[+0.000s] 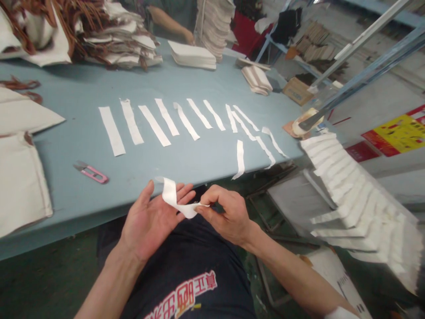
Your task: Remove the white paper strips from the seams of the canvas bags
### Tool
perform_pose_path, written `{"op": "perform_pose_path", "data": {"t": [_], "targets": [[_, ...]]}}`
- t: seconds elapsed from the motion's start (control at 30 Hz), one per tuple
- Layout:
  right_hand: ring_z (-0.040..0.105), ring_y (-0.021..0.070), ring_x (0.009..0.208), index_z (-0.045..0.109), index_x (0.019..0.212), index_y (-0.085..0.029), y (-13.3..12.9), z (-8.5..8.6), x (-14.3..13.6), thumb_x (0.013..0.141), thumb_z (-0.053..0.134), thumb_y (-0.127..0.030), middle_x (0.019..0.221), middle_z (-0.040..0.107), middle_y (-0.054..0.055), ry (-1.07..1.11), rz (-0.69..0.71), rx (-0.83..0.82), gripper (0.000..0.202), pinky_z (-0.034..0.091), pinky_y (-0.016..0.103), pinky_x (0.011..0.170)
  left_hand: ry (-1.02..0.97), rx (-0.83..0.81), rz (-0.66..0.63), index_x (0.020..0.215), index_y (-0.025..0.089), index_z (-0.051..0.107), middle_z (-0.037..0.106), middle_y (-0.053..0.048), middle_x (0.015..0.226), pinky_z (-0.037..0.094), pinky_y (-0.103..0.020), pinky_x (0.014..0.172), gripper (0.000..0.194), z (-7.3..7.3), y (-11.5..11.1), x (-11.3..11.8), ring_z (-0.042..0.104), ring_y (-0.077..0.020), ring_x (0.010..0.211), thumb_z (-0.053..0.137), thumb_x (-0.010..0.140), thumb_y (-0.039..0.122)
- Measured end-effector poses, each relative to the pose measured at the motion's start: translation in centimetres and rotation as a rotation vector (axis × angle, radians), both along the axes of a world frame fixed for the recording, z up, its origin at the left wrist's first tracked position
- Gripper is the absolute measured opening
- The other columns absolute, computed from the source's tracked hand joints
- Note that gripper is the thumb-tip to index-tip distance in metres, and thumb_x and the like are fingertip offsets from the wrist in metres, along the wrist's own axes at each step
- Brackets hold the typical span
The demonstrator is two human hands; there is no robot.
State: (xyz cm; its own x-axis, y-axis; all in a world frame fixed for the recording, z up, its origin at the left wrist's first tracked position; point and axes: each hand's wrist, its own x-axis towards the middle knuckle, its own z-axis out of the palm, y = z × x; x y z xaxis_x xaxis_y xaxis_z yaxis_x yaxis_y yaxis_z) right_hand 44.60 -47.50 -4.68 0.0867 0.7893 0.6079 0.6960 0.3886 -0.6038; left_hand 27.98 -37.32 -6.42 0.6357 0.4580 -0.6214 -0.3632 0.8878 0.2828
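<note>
A short white fabric strip (170, 193) hangs between my hands at the front edge of the table. My right hand (229, 215) pinches one end of it between thumb and fingers. Palm up, my left hand (154, 221) lies open with its fingers stretched out, and the strip's other end rests across them. Beyond my hands, several white strips (154, 126) lie side by side in a slanting row on the blue-green table (76, 88). One strip (239, 159) lies apart, close to the front edge. Pink thread snips (96, 173) lie left of my hands.
White fabric pieces (23, 177) lie at the left, with bags with brown straps (113, 35) piled behind. A stack of cloth panels (192, 55) stands near another person's hand (189, 37). Right of the table, many overlapping white strips (361, 195) hang beside a metal frame (361, 66).
</note>
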Motion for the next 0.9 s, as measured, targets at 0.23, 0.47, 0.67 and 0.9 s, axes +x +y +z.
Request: {"op": "perform_pose_path", "data": {"t": [0.23, 0.47, 0.67, 0.9], "targets": [[0.070, 0.0123, 0.069, 0.059, 0.088, -0.023, 0.0, 1.4, 2.5, 0.102, 0.068, -0.018, 0.079, 0.073, 0.000, -0.091, -0.050, 0.077, 0.017, 0.054, 0.022, 0.066, 0.104, 0.082, -0.520, 0.090, 0.008, 0.081, 0.084, -0.020, 0.084, 0.061, -0.029, 0.065, 0.087, -4.1, -4.7, -3.0, 0.078, -0.0243, 0.076, 0.053, 0.089, 0.091], [0.072, 0.0128, 0.072, 0.058, 0.086, -0.022, -0.3, 4.7, 3.7, 0.099, 0.068, -0.015, 0.083, 0.076, 0.002, -0.132, 0.034, -0.091, 0.018, 0.053, 0.023, 0.068, 0.352, 0.725, -0.349, 0.077, 0.019, 0.076, 0.071, -0.002, 0.061, 0.050, -0.023, 0.056, 0.062, 0.4, -4.8, -2.8, 0.061, -0.0147, 0.055, 0.076, 0.082, 0.081], [0.067, 0.0122, 0.066, 0.059, 0.084, -0.021, -0.7, 4.6, 1.7, 0.103, 0.064, -0.017, 0.076, 0.072, 0.001, -0.255, 0.071, -0.107, 0.020, 0.049, 0.023, 0.063, 0.355, 0.989, -0.148, 0.088, 0.019, 0.079, 0.079, -0.006, 0.085, 0.058, -0.027, 0.073, 0.052, 3.0, -5.8, 0.4, 0.071, -0.0201, 0.077, 0.070, 0.095, 0.071], [0.064, 0.0182, 0.072, 0.063, 0.094, -0.021, -0.8, 3.9, 0.4, 0.100, 0.061, -0.024, 0.082, 0.073, 0.003, -0.391, 0.032, -0.024, 0.007, 0.049, 0.030, 0.068, 0.346, 0.882, -0.061, 0.104, 0.018, 0.081, 0.083, -0.009, 0.105, 0.060, -0.029, 0.078, 0.045, 1.4, -6.2, -0.8, 0.075, -0.0266, 0.096, 0.071, 0.098, 0.061]]}}
